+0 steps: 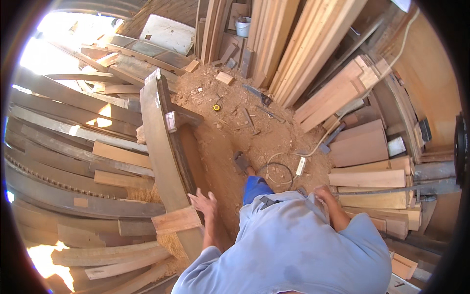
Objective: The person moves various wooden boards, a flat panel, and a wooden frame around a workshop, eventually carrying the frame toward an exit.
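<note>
From where I stand, the short board point(176, 220) lies crosswise on the long, narrow desk point(159, 130), to the person's left, with both ends sticking out past the desk's edges. The left hand point(203, 203) hangs just beside the board's right end, fingers spread and nothing in its grasp; whether it brushes the wood I can't tell. The right hand point(321, 194) is down by the person's right side, against the shirt point(289, 245), fingers curled in. I can't make out whether it is closed on anything.

That board looks like bare sawn timber, so I'd expect it to be stiff and dry, light enough for one hand, and not easily broken. The faces should give decent grip, though a dusting of sawdust could make them a little slick, and the raw edges might leave splinters. I'd take hold of it by the right end, thumb on top and fingers beneath where it overhangs; for a steadier lift, I'd use a hand at each end. Since it seems to be simply resting there, a knock on one end could swing it round.

A heap of shavings point(171, 243) sits by the board. On the dusty floor ahead are a yellow tape measure point(216, 107), a hammer point(251, 122) and a white power strip point(300, 166).
</note>
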A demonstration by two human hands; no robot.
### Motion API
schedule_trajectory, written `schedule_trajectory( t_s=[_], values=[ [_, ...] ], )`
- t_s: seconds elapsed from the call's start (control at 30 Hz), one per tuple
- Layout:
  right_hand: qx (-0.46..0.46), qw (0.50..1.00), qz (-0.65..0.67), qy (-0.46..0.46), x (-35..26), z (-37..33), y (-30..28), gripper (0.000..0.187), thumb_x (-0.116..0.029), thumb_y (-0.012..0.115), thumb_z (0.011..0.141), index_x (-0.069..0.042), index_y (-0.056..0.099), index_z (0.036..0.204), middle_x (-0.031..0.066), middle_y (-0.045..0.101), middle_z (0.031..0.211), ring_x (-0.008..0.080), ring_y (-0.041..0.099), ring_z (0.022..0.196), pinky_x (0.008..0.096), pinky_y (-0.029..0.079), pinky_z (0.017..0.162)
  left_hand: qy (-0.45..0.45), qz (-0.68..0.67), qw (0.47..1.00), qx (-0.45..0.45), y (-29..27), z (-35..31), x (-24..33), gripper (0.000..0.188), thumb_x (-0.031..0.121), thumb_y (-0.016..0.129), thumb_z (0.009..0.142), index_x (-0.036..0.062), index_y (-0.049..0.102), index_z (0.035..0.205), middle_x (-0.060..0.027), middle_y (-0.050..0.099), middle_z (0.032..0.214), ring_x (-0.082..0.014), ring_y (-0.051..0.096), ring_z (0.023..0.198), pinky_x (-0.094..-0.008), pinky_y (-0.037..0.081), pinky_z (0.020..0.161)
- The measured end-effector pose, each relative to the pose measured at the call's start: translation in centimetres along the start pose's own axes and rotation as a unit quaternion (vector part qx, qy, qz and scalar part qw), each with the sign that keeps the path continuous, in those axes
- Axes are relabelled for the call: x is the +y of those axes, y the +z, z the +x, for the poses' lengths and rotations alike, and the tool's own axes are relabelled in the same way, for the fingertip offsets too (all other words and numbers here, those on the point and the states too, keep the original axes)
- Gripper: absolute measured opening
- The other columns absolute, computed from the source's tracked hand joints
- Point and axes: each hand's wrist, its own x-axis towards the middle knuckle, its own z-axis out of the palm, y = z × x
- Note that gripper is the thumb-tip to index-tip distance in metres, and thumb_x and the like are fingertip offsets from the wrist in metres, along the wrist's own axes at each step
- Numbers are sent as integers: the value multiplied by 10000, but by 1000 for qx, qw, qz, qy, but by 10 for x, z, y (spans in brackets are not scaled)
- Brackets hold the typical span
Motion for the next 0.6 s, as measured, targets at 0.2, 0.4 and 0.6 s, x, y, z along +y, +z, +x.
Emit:
schedule_trajectory(
  t_s=[0.2,0.4,0.6],
  values=[
    [75,726,499,467,-52,70,-92,198,-177,549,818,-72,576,653,87,573,631,218,530,451,354,404,385,-111,44,992,36,21,230,-23,638,361,545,834,44,336,1346,-297,195,1420,-412,236,1304,-496,201,1065],
    [90,860,235,444,-130,132,-183,301,-222,530,803,38,645,903,199,656,924,303,623,896,387,470,796,-131,67,988,-48,56,288,-47,733,425,480,861,12,198,1398,-306,127,1437,-438,174,1323,-508,165,1075],
    [121,815,340,454,-92,189,-165,240,-241,526,809,-26,620,757,100,605,689,224,583,665,389,465,570,-151,109,979,-88,53,296,-30,811,456,490,852,4,118,1413,-298,61,1452,-434,133,1336,-511,133,1080]
  ],
)
